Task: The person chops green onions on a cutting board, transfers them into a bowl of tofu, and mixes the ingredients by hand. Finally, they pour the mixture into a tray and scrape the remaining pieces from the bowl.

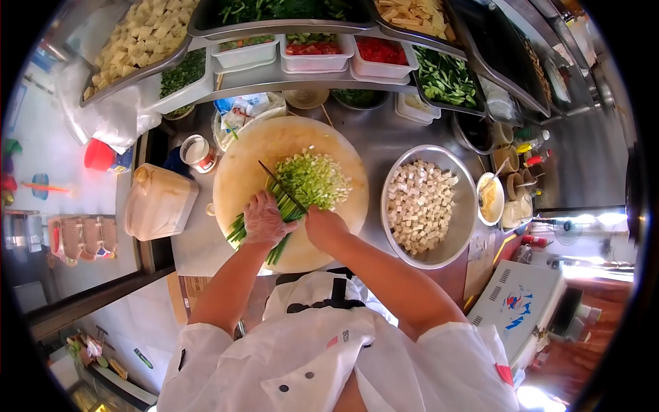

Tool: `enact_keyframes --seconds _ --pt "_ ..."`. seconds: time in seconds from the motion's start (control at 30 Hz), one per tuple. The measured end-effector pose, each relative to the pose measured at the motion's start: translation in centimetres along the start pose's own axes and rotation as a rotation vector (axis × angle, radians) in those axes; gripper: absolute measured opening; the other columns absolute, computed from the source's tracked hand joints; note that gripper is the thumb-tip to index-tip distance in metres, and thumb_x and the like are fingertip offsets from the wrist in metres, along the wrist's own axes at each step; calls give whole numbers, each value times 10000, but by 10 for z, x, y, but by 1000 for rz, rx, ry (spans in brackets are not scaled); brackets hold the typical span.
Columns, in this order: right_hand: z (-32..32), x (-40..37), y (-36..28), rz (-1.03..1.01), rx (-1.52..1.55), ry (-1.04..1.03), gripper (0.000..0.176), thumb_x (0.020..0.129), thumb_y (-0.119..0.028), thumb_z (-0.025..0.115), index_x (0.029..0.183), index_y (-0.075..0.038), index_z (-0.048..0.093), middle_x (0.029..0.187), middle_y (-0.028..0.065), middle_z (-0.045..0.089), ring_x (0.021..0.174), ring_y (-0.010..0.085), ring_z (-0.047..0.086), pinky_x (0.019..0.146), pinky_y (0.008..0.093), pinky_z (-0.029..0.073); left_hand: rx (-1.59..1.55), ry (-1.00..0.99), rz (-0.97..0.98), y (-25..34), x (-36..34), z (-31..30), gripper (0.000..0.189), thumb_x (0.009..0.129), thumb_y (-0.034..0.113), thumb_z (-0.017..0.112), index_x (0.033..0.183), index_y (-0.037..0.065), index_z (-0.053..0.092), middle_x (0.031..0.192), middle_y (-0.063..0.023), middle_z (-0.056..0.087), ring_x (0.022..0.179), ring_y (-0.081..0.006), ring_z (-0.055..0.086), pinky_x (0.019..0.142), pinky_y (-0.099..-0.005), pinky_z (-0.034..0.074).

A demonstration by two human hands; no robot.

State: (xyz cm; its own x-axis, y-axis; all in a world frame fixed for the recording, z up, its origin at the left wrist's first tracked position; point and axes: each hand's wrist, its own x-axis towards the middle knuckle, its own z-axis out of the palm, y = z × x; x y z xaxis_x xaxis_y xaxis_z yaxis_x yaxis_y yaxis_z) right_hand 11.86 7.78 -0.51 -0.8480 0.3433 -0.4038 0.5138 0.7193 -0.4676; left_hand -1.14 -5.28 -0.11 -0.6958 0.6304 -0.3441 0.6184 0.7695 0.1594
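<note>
A round wooden cutting board (240, 154) lies on the steel counter in front of me. My left hand (266, 218), in a clear plastic glove, presses down on a bundle of green onions (278, 250) with its fingers curled over the stalks. My right hand (325, 226) is closed round the handle of a knife (281, 184), whose dark blade runs up and left along the cut ends of the stalks. Against the blade's far side lies a heap of chopped green onions (312, 180), pale at its right edge. The knife's handle is mostly hidden by my fingers.
Right of the board stands a steel bowl (471, 206) of white cubes, with a small bowl (495, 214) beyond. A plastic container (161, 206) and a jar (198, 152) stand left. A shelf (309, 81) along the back carries trays and tubs of cut vegetables.
</note>
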Motion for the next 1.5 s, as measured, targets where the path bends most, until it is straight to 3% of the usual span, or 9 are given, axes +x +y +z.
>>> enact_keyframes --seconds 0.17,0.27,0.47,0.63,0.87,1.13,1.23,1.33,1.5 --pt "14 2 13 -47 101 158 264 1065 -279 522 1032 -20 561 772 263 701 746 480 703 698 586 560 31 -17 -19 0 0 6 1301 659 598 907 1605 -59 301 1489 -189 478 1390 -347 471 1152 -458 394" --pt "-2 -9 18 -53 199 257 259 1055 -289 549 1012 -33 557 764 258 692 741 489 686 686 597 543 11 118 -20 -4 -4 6 1340 642 615 910 1601 -69 271 1492 -201 469 1390 -356 467 1166 -449 387" --pt "-40 -58 3 -34 217 311 226 1041 -246 582 991 -29 547 750 245 694 697 473 685 667 578 553 -26 -92 -90 2 11 -18 1342 630 600 914 1615 -16 242 1471 -205 469 1391 -359 467 1174 -441 392" --pt "-51 -74 -6 -3 244 320 226 1040 -242 585 988 -25 545 745 236 696 697 471 687 662 571 555 2 -103 -51 6 10 -23 1356 627 631 909 1624 1 239 1488 -202 458 1415 -354 450 1185 -456 377" --pt "-63 -80 -22 -8 147 217 235 1050 -238 558 1002 -9 542 752 249 701 715 459 710 681 556 579 17 -172 -67 3 -10 -32 1512 577 796 868 1630 -57 198 1611 -234 381 1519 -388 353 1248 -480 277" --pt "-62 -69 -34 17 8 6 259 1068 -242 514 1065 13 553 877 235 740 831 455 731 773 550 584 68 -15 -17 -9 0 11 1408 606 719 886 1604 -54 261 1567 -223 419 1472 -387 395 1221 -481 320" --pt "-41 -52 -18 -117 -145 -30 258 1068 -220 499 1106 29 554 901 236 743 849 461 731 787 535 587 37 -33 1 -8 1 0 1323 609 672 897 1566 -44 330 1501 -206 464 1408 -377 447 1176 -477 375" --pt "-49 -42 -27 24 -41 -62 253 1065 -206 495 1107 32 570 914 238 745 834 463 730 786 532 588 37 -16 25 -9 4 0 1272 610 652 902 1534 -43 373 1466 -192 486 1364 -367 480 1137 -471 414" --pt "7 -2 -6 29 61 28 262 1062 -243 512 1059 12 572 862 266 725 793 492 705 771 570 571 66 -94 11 -6 8 -14 1284 625 652 898 1545 -61 357 1474 -184 486 1378 -362 479 1136 -467 418"
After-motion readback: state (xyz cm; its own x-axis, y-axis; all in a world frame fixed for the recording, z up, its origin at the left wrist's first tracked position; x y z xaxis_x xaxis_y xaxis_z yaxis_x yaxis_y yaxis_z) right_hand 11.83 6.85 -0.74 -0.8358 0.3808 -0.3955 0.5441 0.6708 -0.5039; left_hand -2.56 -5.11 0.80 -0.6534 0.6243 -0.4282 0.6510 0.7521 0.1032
